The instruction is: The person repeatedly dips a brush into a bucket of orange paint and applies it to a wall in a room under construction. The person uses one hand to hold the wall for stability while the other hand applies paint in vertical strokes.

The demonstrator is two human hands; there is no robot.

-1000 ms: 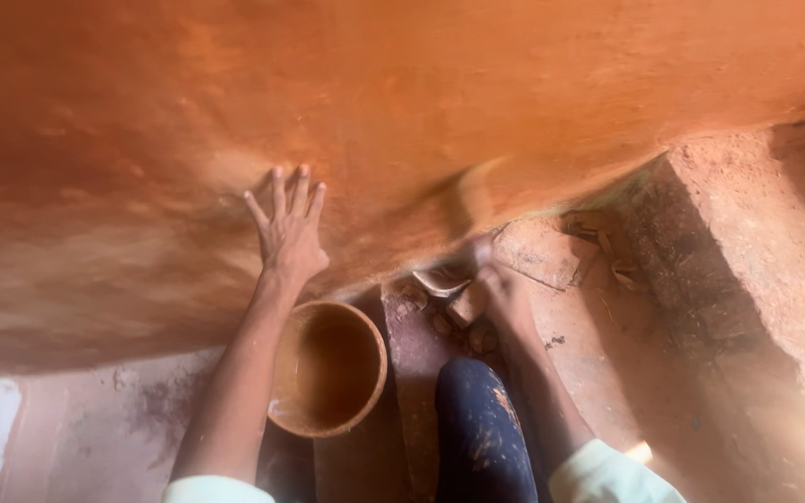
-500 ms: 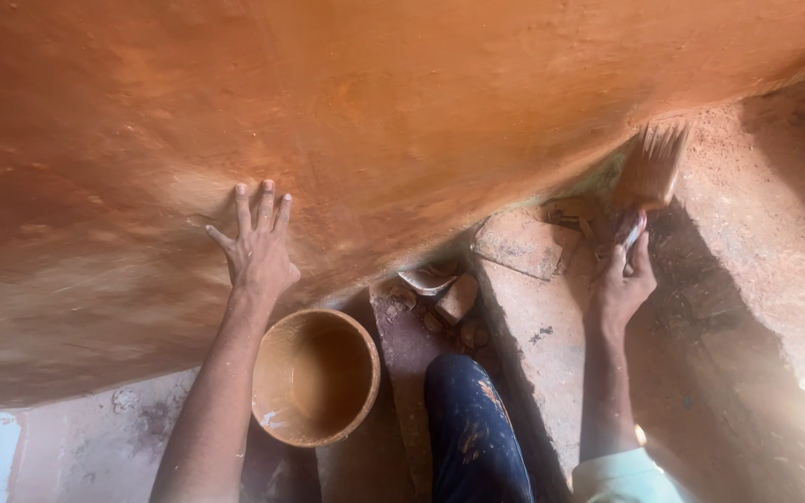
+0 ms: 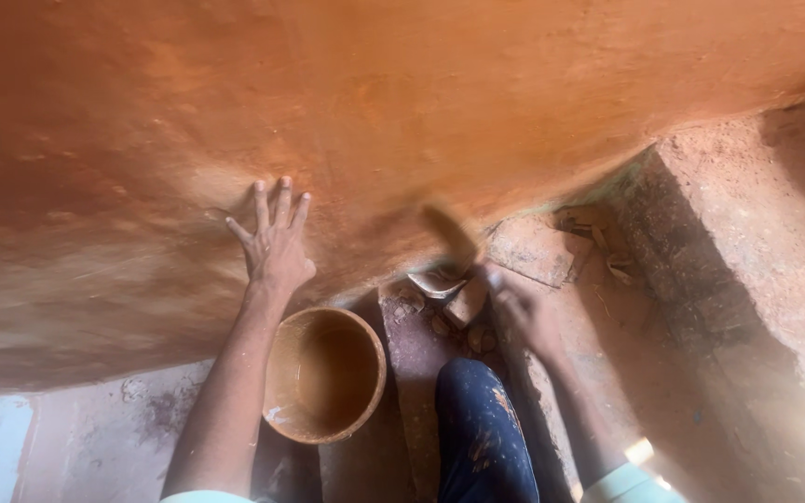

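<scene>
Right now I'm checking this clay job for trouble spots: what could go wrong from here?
1. The right hand swings a blurred brush-like tool low against the orange clay surface; a loose stroke could strike the broken pieces lying below.
2. The open bowl of clay-coloured liquid sits by the knee and left forearm; a nudge might tip it.
3. The left hand presses flat on the surface, and could mark it if it is soft.
</scene>
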